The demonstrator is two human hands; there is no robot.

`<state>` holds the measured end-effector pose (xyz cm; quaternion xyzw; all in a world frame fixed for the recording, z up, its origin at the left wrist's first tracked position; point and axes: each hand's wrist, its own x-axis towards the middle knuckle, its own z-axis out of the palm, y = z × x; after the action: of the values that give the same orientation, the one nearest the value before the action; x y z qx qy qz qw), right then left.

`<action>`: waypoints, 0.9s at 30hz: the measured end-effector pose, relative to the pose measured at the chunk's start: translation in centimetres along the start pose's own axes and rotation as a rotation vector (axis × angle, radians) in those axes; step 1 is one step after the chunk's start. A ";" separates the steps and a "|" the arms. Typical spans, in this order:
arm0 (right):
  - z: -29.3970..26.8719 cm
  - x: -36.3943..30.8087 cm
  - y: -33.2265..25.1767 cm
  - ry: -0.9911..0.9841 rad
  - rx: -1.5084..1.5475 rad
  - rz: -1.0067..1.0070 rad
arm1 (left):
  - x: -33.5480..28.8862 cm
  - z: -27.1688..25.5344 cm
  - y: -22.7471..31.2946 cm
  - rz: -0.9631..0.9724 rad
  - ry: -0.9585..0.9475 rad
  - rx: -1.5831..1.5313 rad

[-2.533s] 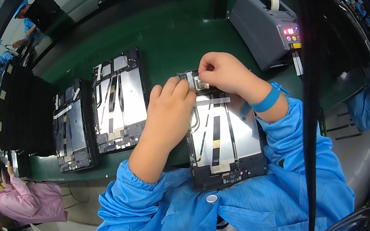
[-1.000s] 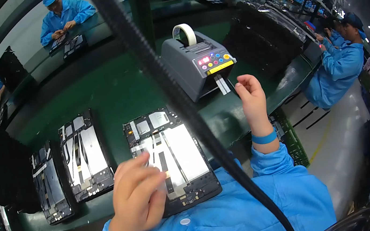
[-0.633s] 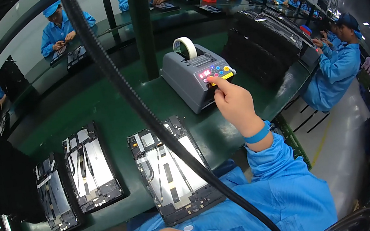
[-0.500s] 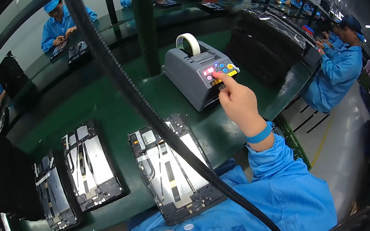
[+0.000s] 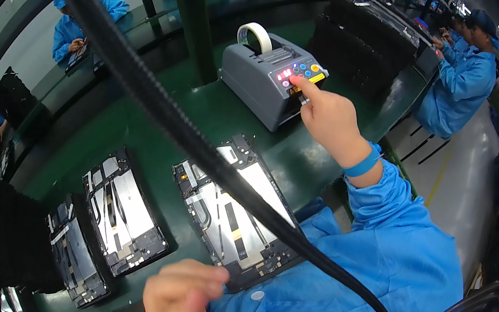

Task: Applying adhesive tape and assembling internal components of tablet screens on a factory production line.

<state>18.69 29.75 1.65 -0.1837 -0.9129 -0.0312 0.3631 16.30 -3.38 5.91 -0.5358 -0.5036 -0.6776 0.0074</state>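
Since half a second ago, right hand point(image 5: 331, 122) inched onto tape dispenser point(image 5: 271, 83) buttons, forefinger out, holding nothing; press lightly. Left hand point(image 5: 185, 309), nearer than the dispenser, loosely curled, empty.

A single head-worn fisheye view looks steeply down, close over the dark green counter point(image 5: 131, 134), facing the grey box-shaped tape dispenser point(image 5: 267, 80).

Right hand point(image 5: 332, 120) stretched out, index fingertip pressing a button on grey tape dispenser point(image 5: 270, 81) (white tape roll point(image 5: 255, 36) on top). Left hand point(image 5: 183, 307) loosely curled near opened tablet point(image 5: 232, 211) on green bench point(image 5: 150, 131).
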 end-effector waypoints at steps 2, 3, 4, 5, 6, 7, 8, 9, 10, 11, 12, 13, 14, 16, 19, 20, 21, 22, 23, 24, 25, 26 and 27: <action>0.3 0.0 0.1 0.021 0.031 0.010 | -1.2 0.1 -0.6 -0.126 0.119 0.039; 0.4 0.0 0.1 0.047 0.050 0.010 | -1.4 0.1 -0.9 -0.134 0.118 0.042; 0.4 0.0 0.1 0.039 0.042 0.018 | -1.5 0.0 -1.3 -0.172 0.130 0.015; 0.4 -0.1 0.0 0.036 0.045 0.020 | -1.7 -0.1 -1.5 -0.208 0.142 -0.014; 0.4 -0.1 0.1 0.026 0.047 0.032 | -1.8 -0.3 -1.8 -0.255 0.114 0.059; 0.4 -0.1 0.2 0.018 0.046 0.044 | -2.1 -0.5 -2.2 -0.252 0.112 0.056; 0.4 -0.2 0.3 0.023 0.040 0.046 | -2.5 -0.7 -2.7 -0.309 0.091 0.142; 0.6 -0.4 0.2 0.015 0.061 0.054 | -2.9 -0.8 -3.0 -0.362 0.072 0.232; 0.7 -0.4 0.1 0.008 0.080 0.062 | -3.2 -0.6 -3.4 -0.391 0.112 0.247; 0.7 -0.3 0.1 0.018 0.073 0.064 | -3.6 -0.6 -3.8 -0.381 0.108 0.243; 0.7 -0.4 0.0 0.025 0.062 0.031 | -4.2 -0.9 -4.1 -0.407 0.107 0.320; 0.6 -0.3 -0.1 0.031 0.050 0.000 | -4.8 -1.1 -4.4 -0.432 0.106 0.398; 0.5 -0.3 -0.2 0.027 0.045 -0.002 | -5.3 -1.1 -4.7 -0.425 0.101 0.395; 0.5 -0.4 -0.1 0.032 0.038 0.000 | -6.2 -1.1 -5.2 -0.472 0.133 0.438; 0.6 -0.4 0.0 0.030 0.030 0.007 | -6.5 -1.1 -5.5 -0.460 0.119 0.500; 0.5 -0.4 0.1 0.024 0.028 0.013 | -6.7 -1.1 -5.7 -0.457 0.118 0.499; 0.5 -0.4 0.1 0.027 0.028 0.013 | -6.9 -1.2 -6.1 -0.449 0.118 0.531; 0.5 -0.4 0.0 0.008 0.040 0.039 | -7.0 -1.3 -6.4 -0.440 0.119 0.564; 0.5 -0.4 0.0 -0.010 0.052 0.065 | -7.1 -1.4 -6.8 -0.437 0.119 0.565; 0.6 -0.4 0.0 -0.008 0.052 0.064 | -7.2 -1.4 -7.1 -0.414 0.102 0.618; 0.6 -0.4 0.1 -0.003 0.051 0.059 | -7.3 -1.5 -7.3 -0.390 0.085 0.671; 0.6 -0.4 0.1 0.001 0.051 0.054 | -7.3 -1.7 -7.5 -0.387 0.086 0.671; 0.5 -0.3 0.0 0.003 0.050 0.054 | -7.4 -1.8 -7.7 -0.343 0.050 0.743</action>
<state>18.60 29.75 1.05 -0.1990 -0.9076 0.0010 0.3696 13.85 -4.73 -4.57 -0.3886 -0.7957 -0.4538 0.0995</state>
